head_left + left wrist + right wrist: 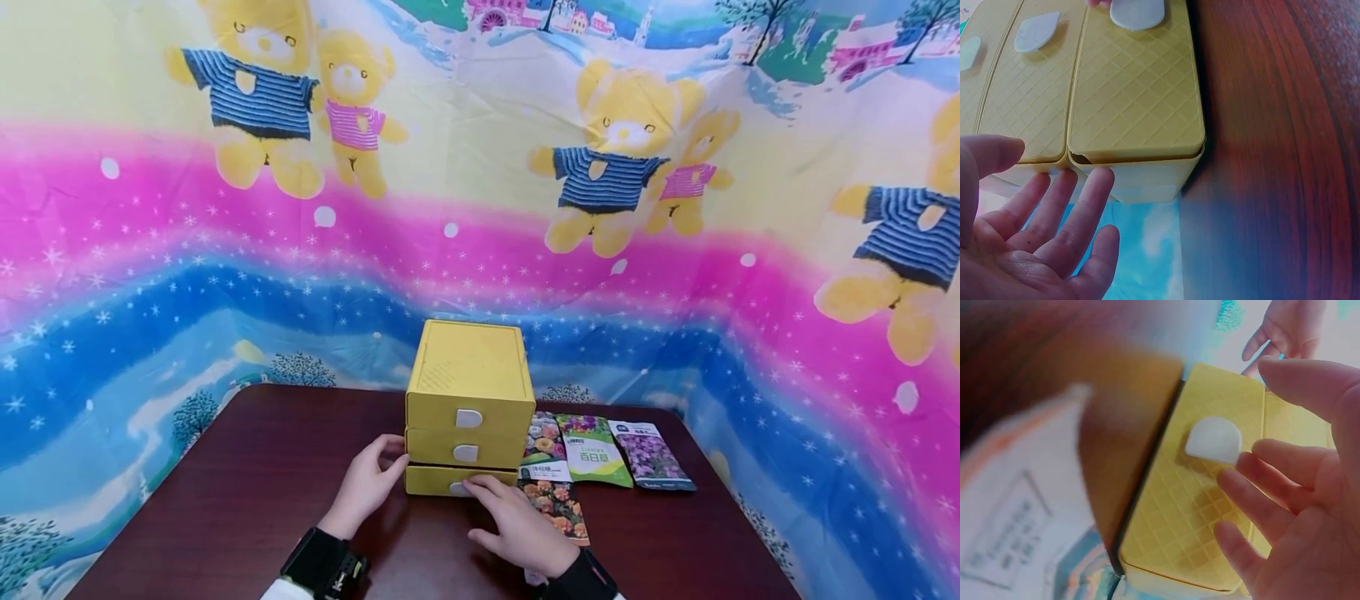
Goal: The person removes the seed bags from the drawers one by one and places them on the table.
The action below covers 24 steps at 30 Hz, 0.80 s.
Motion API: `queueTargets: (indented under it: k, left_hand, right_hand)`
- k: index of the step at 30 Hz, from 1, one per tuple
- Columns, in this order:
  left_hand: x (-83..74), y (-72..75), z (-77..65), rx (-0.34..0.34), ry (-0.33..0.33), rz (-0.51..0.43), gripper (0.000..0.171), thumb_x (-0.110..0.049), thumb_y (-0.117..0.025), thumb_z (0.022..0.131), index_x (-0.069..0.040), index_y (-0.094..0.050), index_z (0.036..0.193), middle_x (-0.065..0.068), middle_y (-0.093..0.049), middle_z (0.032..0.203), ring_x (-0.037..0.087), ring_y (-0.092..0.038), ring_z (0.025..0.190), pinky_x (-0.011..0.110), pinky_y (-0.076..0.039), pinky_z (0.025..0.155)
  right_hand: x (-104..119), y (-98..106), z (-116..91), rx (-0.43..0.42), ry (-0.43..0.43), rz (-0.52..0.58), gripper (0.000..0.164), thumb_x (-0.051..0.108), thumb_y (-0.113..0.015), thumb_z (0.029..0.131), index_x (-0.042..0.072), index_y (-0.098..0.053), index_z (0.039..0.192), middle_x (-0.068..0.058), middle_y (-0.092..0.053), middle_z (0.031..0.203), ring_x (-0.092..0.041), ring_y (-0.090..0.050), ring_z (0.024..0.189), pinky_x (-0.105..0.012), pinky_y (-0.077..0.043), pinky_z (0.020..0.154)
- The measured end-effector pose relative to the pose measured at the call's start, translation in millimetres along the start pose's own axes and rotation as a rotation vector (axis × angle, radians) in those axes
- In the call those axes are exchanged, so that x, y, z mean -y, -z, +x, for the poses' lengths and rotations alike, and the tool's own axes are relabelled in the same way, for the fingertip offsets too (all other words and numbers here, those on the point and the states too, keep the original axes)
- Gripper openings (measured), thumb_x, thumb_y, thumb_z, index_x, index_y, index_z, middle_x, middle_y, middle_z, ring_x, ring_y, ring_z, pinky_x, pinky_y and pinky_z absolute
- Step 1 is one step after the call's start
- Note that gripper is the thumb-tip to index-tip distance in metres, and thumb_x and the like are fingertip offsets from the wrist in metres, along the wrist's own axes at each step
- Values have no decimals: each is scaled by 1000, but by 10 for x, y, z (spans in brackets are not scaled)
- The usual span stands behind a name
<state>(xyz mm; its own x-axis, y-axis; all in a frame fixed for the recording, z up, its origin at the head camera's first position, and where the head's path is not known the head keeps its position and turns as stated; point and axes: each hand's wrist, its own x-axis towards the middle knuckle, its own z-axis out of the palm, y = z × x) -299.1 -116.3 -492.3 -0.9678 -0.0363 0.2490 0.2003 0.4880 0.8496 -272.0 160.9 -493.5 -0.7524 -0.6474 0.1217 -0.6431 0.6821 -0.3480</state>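
A yellow chest of three small drawers [472, 358] stands on the table, each drawer front bearing a pale tab handle. Its bottom drawer [431, 481] sits a little forward, with a dark gap above it. My left hand [369, 485] is at the chest's left side, fingers fairly straight along the side wall and thumb near the front edge; nothing is in it. My right hand [517, 521] reaches to the bottom drawer's front. Its loosely extended fingertips are at the tab handle [1214, 439], beside its edge; whether they touch it I cannot tell.
Right of the chest lie several flower seed packets: a green-and-white one [595, 450], a purple one [652, 456] and an orange one [558, 504] partly behind my right hand. The dark brown table [247, 492] ends at a printed bear curtain [465, 167] behind and at the sides.
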Motion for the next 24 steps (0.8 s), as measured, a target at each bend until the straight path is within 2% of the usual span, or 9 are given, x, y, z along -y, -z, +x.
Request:
queueTargets:
  k: [9,17,24]
  left_hand:
    - [-9,18,-8,14,-12,0,27,-13,-69,96,-8,-67,123,11,-70,112,15,-65,87,31,-53,73]
    - [-18,20,-29,0,-43,-3,26,-11,-69,96,-6,-67,122,8,-71,106,17,-66,83,30,-52,70]
    - [-22,29,-30,22,-22,-7,27,-12,-69,97,-6,-66,124,8,-71,108,17,-65,83,30,-51,69]
  right_hand:
    - [108,156,-72,66,25,15,55,33,-66,101,20,-49,151,-1,-51,149,-18,-56,131,-43,-47,105]
    - [173,246,-92,134,56,55,48,30,-65,101,18,-55,146,-1,-53,147,-14,-60,125,-28,-53,96]
    - [256,301,-155,185,66,72,42,32,-63,102,16,-60,141,0,-57,141,-14,-61,123,-24,-52,93]
